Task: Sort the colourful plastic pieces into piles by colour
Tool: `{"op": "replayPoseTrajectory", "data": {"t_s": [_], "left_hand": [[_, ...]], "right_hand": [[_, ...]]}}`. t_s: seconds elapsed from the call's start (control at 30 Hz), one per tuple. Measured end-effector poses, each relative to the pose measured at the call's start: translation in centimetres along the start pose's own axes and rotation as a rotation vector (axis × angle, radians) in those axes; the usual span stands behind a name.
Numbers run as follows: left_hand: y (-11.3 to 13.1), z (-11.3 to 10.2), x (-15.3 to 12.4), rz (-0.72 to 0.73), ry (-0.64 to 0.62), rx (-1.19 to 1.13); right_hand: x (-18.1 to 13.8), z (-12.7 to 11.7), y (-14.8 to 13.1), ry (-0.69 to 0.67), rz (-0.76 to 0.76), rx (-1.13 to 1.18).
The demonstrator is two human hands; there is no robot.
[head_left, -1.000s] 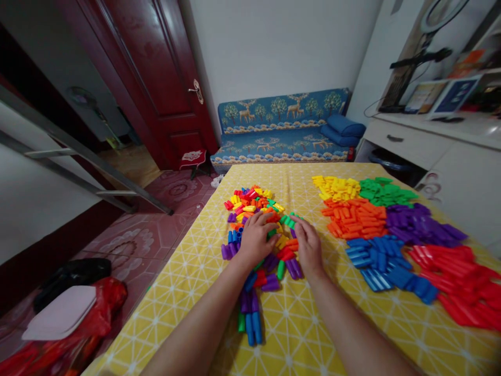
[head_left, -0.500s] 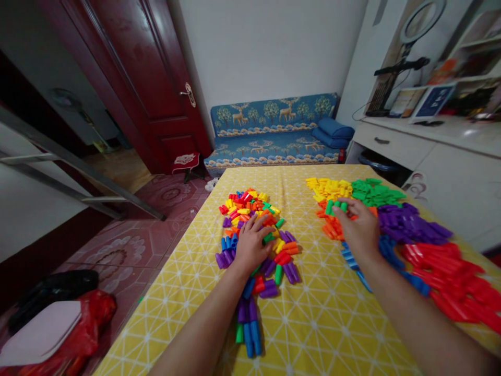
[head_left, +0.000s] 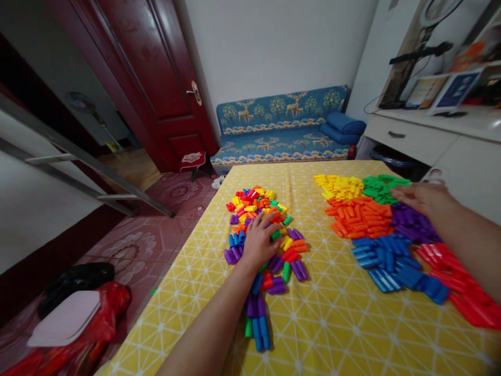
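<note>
My left hand (head_left: 261, 241) rests over a loose pile of mixed-colour plastic tube pieces (head_left: 250, 201). Its thumb and forefinger close around a green plastic piece (head_left: 276, 235). On the right, my right hand (head_left: 426, 199) is at the edge of the green pile (head_left: 379, 189), fingers stretched out and no piece visible in them. Purple pieces (head_left: 410, 222) lie just below that hand. Sorted heaps of yellow (head_left: 338, 187), orange (head_left: 358, 216), blue (head_left: 387, 258) and red pieces (head_left: 462, 282) sit beside them.
A yellow patterned cloth (head_left: 313, 324) covers the table. Behind it stands a blue sofa (head_left: 274, 136), with a white cabinet (head_left: 415, 136) to the right. A metal ladder (head_left: 90, 177) and a red bag (head_left: 113, 308) are on the left.
My right hand has moved right with green pieces, from above the orange heap to the green pile; the pieces no longer show in it. My left hand stays on the mixed pile. The view has shifted slightly.
</note>
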State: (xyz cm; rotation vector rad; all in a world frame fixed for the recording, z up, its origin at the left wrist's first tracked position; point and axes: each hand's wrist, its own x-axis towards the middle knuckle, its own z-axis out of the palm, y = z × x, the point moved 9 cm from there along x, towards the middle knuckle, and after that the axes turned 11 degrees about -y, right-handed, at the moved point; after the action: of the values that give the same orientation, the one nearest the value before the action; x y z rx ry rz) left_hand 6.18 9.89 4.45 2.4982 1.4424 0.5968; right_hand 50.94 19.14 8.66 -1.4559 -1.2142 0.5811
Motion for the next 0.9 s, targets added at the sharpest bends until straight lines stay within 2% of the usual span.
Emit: {"op": "replayPoseTrajectory", "data": {"t_s": [0.07,0.13,0.3,0.4,0.5,0.57,0.77,0.9], "left_hand": [[0.0,0.0,0.0,0.001,-0.006,0.002],[0.0,0.1,0.1,0.001,-0.010,0.007],[-0.1,0.2,0.0,0.006,-0.007,0.021],[-0.2,0.2,0.0,0.007,-0.003,0.020],[-0.2,0.1,0.0,0.005,0.004,0.008],[-0.1,0.1,-0.1,0.001,0.005,-0.004],[-0.2,0.0,-0.1,0.004,0.022,-0.070],[-0.4,0.0,-0.1,0.021,0.064,-0.097]], "right_hand": [[-1.0,1.3,1.1,0.045,0.160,0.122],[-2.9,4.1,0.9,0.029,0.230,0.216],[-10.8,15.5,-2.2,-0.351,0.075,0.227],[-15.6,20.0,-3.5,-0.416,-0.081,0.107],[-18.9,22.3,-5.0,-0.401,-0.258,-0.088],[-20.2,23.5,-5.7,-0.408,-0.325,-0.204],[-20.8,26.3,-4.9,-0.482,-0.299,-0.513],[-20.9,26.5,-5.6,-0.460,-0.377,-0.524]]}}
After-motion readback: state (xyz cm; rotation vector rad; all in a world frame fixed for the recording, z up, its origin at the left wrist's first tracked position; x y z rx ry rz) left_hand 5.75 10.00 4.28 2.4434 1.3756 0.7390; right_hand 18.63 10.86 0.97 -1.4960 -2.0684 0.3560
